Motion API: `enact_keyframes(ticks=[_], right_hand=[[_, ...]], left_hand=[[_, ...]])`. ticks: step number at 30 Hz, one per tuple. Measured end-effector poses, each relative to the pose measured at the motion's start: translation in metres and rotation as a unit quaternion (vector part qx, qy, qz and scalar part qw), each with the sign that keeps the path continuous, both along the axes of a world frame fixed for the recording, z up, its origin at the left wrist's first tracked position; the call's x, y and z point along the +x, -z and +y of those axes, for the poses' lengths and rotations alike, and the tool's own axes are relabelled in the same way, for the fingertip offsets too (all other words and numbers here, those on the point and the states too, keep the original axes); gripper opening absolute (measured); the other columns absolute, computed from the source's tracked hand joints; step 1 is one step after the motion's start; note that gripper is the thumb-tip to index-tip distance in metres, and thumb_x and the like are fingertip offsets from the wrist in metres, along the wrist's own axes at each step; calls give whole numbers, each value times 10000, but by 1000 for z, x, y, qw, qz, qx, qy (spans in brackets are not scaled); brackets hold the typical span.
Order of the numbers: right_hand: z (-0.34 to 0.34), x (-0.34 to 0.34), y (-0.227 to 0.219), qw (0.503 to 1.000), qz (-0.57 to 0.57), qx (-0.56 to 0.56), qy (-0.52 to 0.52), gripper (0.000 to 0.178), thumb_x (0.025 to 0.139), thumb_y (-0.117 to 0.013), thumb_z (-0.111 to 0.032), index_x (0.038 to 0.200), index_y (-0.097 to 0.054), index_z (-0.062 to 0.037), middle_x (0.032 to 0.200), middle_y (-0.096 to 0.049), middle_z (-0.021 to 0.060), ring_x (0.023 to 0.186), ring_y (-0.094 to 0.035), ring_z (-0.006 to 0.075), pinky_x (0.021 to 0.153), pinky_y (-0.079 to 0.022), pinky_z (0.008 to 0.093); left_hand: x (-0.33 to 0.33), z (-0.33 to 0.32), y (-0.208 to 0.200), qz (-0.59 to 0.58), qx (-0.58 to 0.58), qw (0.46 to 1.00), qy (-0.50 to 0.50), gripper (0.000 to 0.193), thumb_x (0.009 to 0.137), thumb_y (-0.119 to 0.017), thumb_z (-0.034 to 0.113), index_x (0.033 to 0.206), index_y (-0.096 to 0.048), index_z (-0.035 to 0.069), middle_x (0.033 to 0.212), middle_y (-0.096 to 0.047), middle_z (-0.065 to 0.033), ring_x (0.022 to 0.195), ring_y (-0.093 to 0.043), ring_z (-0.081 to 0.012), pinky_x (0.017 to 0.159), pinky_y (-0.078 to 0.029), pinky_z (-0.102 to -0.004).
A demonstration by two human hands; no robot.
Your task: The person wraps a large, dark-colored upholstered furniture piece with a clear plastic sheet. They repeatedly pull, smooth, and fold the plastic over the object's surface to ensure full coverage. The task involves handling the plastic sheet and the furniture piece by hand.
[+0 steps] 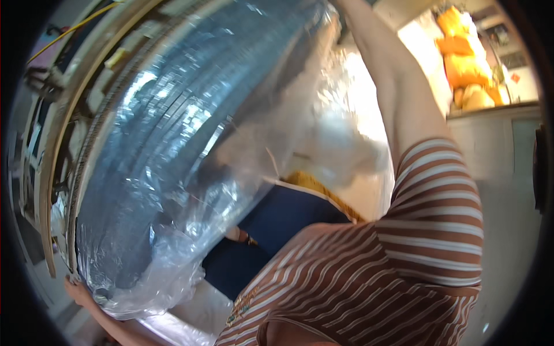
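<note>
A large sheet of clear plastic, shiny and creased, spreads over the left and middle of the view. Blue-grey shows through much of it; whether that is a panel or something else beneath, I cannot tell. At the lower left, my left hand is closed on the sheet's near corner, beside a wooden edge. My right arm reaches up to the far end, where the plastic draws together at my right hand. The top of the view cuts off most of that hand.
Long wooden rails form a frame along the left side. Orange and yellow bundles lie in bright light at the far right, above a pale cabinet or wall. Something yellow-brown is on the floor beyond my dark-clothed legs.
</note>
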State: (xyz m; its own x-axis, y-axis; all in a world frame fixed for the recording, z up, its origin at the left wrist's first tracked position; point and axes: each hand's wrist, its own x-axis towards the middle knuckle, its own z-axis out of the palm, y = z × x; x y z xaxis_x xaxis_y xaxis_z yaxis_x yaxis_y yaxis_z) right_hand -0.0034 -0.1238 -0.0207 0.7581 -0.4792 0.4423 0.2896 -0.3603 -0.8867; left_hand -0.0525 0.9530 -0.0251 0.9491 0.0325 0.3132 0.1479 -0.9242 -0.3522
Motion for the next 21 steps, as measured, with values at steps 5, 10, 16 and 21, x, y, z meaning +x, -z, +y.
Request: enact_keyframes(ticks=[5, 10, 16, 21], right_hand=[[-46, -88, 78, 981, 161, 40, 96, 251, 910, -533, -275, 797, -636, -76, 656, -588, 12, 569, -505, 86, 516, -396, 224], [-87, -190, 271, 864, 461, -34, 198, 320, 838, -596, -370, 851, -651, -55, 745, -658, 47, 553, -594, 148, 501, -492, 293], [23, -248, 354, 736, 630, -24, 245, 395, 809, -624, -429, 901, -679, -49, 903, -681, 156, 923, -649, 272, 808, -490, 439], [25, -293, 376, 745, 585, -56, 314, 295, 779, -647, -322, 907, -660, -56, 1013, -660, 165, 958, -639, 283, 811, -497, 412]], left_hand=[[-72, -313, -43, 149, -268, 913, 269, 350, 988, -396, 201, 1258, -525, 19, 1291, -513, -137, 1194, -477, -284, 1021, -332, -360], [-65, -409, 12, 95, -252, 899, 345, 362, 989, -396, 205, 1295, -505, 46, 1332, -476, -126, 1253, -407, -268, 1053, -286, -378], [-19, -401, 18, 55, -218, 919, 323, 360, 990, -413, 228, 1286, -518, 52, 1279, -499, -133, 1212, -432, -275, 1033, -305, -367], [4, -392, 27, 41, -240, 911, 334, 351, 987, -423, 230, 1255, -537, 33, 1219, -527, -144, 1149, -482, -271, 992, -353, -369]])
